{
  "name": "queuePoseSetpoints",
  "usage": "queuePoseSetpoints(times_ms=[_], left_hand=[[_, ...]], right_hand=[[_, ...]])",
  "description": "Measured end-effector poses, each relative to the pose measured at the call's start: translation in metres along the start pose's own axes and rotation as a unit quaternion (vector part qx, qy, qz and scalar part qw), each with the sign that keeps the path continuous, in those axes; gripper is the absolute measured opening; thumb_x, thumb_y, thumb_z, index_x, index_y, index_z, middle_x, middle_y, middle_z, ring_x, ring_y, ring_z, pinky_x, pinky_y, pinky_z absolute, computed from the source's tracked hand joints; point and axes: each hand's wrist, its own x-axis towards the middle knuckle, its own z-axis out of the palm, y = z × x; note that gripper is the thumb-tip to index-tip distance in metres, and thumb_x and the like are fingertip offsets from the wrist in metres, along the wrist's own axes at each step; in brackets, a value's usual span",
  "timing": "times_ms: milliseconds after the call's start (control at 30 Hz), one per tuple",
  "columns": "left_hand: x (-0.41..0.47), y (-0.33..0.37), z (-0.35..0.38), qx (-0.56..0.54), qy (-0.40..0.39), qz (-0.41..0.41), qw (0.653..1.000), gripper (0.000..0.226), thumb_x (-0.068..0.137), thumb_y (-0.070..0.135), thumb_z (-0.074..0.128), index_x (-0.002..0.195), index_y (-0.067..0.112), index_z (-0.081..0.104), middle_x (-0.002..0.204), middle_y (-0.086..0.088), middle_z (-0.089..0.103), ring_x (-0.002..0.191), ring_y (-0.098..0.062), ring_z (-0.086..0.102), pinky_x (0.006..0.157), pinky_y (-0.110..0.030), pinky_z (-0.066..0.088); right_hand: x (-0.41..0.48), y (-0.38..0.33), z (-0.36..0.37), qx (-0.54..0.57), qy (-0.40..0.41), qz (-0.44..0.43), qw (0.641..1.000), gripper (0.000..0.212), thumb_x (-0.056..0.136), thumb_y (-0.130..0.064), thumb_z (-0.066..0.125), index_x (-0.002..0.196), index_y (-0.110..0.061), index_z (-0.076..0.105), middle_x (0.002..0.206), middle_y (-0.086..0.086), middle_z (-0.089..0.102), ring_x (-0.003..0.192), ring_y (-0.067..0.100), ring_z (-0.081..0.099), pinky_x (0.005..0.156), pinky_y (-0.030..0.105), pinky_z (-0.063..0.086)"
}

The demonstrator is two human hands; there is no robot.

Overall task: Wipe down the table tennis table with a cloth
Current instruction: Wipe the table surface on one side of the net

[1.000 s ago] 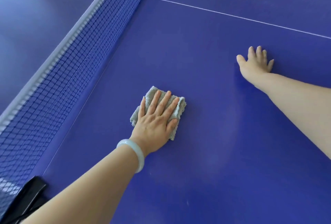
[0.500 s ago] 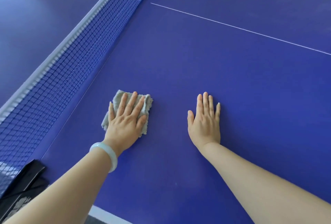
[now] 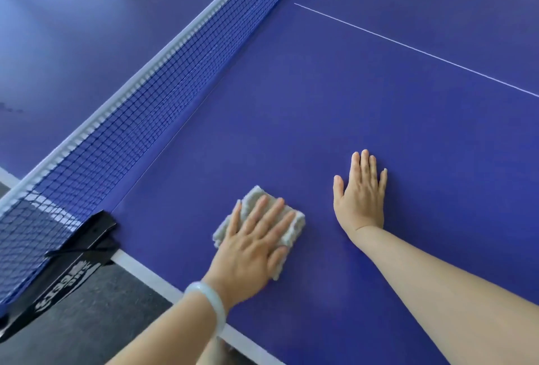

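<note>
A folded grey cloth (image 3: 295,229) is pressed flat on the blue desk (image 3: 320,108) near its white-edged near side, well right of the black net clamp (image 3: 73,254). It is covered by the left hand (image 3: 253,248), whose fingers (image 3: 274,216) are held straight and slightly apart on top of it. A pale bracelet (image 3: 211,303) is worn on that wrist. The right hand (image 3: 360,198) is laid palm-down on the bare desk just beside the cloth, not touching it, fingers straight and close together, thumb spread. The net (image 3: 140,119) is stretched diagonally at the left.

Count: two hands, my left hand (image 3: 250,251) and right hand (image 3: 361,198); one cloth (image 3: 255,195); one table (image 3: 350,102); one net (image 3: 116,137); one net clamp (image 3: 87,236); one bracelet (image 3: 210,303).
</note>
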Motion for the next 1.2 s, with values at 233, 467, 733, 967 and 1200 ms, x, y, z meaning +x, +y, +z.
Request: queuePoseSetpoints(times_ms=[233, 467, 733, 967, 1200], left_hand=[[-0.015, -0.067, -0.017, -0.064, 0.032, -0.436, 0.897, 0.060, 0.102, 0.046, 0.016, 0.158, 0.032, -0.001, 0.164, 0.010, -0.014, 0.150, -0.016, -0.022, 0.120, -0.055, -0.008], [-0.018, 0.063, -0.004, -0.101, 0.000, -0.193, 0.976, 0.063, 0.099, 0.044, 0.036, 0.158, 0.030, 0.019, 0.166, 0.005, 0.009, 0.153, -0.021, -0.002, 0.116, -0.057, 0.004], [-0.061, -0.042, -0.033, -0.250, 0.119, -0.280, 0.919, 0.052, 0.103, 0.026, 0.035, 0.154, 0.033, 0.029, 0.164, 0.018, 0.000, 0.150, -0.003, -0.014, 0.123, -0.034, -0.009], [-0.088, -0.105, -0.031, -0.283, 0.169, -0.357, 0.874, 0.051, 0.105, 0.011, 0.040, 0.154, 0.017, 0.030, 0.159, 0.015, 0.006, 0.149, -0.001, 0.000, 0.121, -0.019, -0.001], [-0.082, -0.125, -0.048, -0.530, 0.305, -0.403, 0.681, 0.044, 0.107, 0.017, 0.034, 0.151, 0.021, 0.036, 0.157, 0.012, 0.034, 0.143, 0.007, 0.025, 0.120, -0.020, 0.020]], right_hand=[[0.000, -0.005, 0.000, -0.011, -0.003, 0.007, 1.000, 0.066, 0.104, -0.038, 0.028, 0.158, -0.006, 0.009, 0.166, 0.012, 0.006, 0.154, 0.025, 0.003, 0.124, 0.048, 0.002], [-0.002, -0.004, 0.001, 0.021, 0.016, -0.001, 1.000, 0.064, 0.104, -0.033, 0.035, 0.157, -0.003, 0.016, 0.165, 0.014, 0.011, 0.153, 0.027, 0.007, 0.124, 0.050, 0.004], [-0.024, -0.026, -0.032, 0.138, 0.040, -0.096, 0.985, 0.047, 0.098, -0.009, 0.055, 0.142, 0.002, 0.046, 0.155, 0.018, 0.036, 0.147, 0.033, 0.026, 0.121, 0.052, 0.018], [-0.122, -0.131, 0.001, 0.008, -0.050, -0.480, 0.876, 0.053, 0.097, -0.032, 0.035, 0.146, -0.013, 0.047, 0.157, 0.007, 0.036, 0.145, 0.027, 0.034, 0.111, 0.046, 0.026], [-0.118, -0.236, 0.028, 0.004, -0.127, -0.589, 0.798, 0.066, 0.097, -0.043, 0.040, 0.157, -0.021, 0.025, 0.165, 0.000, 0.015, 0.153, 0.022, 0.008, 0.122, 0.044, 0.004]])
